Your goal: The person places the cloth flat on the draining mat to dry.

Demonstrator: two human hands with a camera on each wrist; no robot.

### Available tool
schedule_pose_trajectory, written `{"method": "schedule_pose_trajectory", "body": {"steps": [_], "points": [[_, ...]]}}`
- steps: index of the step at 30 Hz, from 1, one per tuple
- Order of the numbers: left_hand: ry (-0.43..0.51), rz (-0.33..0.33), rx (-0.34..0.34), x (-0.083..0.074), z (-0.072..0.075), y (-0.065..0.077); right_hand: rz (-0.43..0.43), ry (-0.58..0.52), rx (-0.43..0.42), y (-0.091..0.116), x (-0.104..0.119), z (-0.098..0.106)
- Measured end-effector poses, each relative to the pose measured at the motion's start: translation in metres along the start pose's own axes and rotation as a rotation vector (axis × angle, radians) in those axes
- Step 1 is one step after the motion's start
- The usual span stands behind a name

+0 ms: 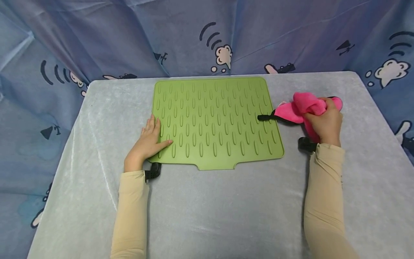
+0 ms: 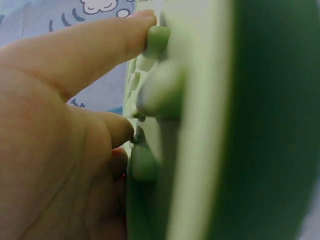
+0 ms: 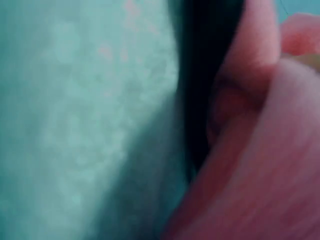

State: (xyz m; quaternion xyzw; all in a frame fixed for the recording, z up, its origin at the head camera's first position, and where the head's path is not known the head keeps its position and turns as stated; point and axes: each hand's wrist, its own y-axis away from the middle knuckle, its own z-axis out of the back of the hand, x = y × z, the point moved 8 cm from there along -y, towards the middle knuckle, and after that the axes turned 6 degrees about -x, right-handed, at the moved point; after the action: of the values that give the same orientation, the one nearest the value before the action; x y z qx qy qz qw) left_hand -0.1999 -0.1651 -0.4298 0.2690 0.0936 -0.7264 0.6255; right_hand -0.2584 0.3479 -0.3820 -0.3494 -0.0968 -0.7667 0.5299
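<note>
A green ridged mat (image 1: 213,163) lies flat on the table in the head view, its small tab toward the person. The left hand (image 1: 147,142) rests on its left edge with fingers spread, the thumb lying over the ridges. Close up in the left wrist view, the hand (image 2: 60,120) is beside the mat's raised ridges (image 2: 165,95). To the right of the mat, the right hand (image 1: 328,120) grips a bunched pink cloth (image 1: 291,112) with black edging. A black strap end of the cloth lies over the mat's right edge. Blurred pink folds fill the right wrist view's right side.
Pale grey fabric covers the table (image 1: 226,212). Behind it and along both sides hangs a blue cartoon-printed curtain (image 1: 181,39). Each wrist wears a small black camera, the left camera (image 1: 153,171) close to the mat's near left corner.
</note>
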Motion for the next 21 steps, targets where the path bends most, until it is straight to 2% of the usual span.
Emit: {"method": "schedule_pose_trajectory", "body": {"steps": [4, 7, 11, 16, 21], "points": [[0.006, 0.001, -0.001, 0.000, 0.000, 0.001, -0.031, -0.008, -0.027, 0.000, 0.000, 0.003], [0.013, 0.003, -0.001, 0.000, 0.000, 0.001, -0.059, -0.064, -0.054, -0.001, 0.002, 0.006], [0.019, 0.005, -0.001, 0.001, -0.001, 0.000, -0.090, -0.246, -0.085, 0.000, 0.010, 0.009], [0.023, 0.008, 0.002, 0.001, -0.001, -0.001, -0.075, -0.514, -0.087, 0.005, 0.035, 0.008], [0.023, 0.016, 0.010, 0.003, -0.001, -0.001, -0.003, -0.633, -0.057, 0.016, 0.070, -0.002]]}}
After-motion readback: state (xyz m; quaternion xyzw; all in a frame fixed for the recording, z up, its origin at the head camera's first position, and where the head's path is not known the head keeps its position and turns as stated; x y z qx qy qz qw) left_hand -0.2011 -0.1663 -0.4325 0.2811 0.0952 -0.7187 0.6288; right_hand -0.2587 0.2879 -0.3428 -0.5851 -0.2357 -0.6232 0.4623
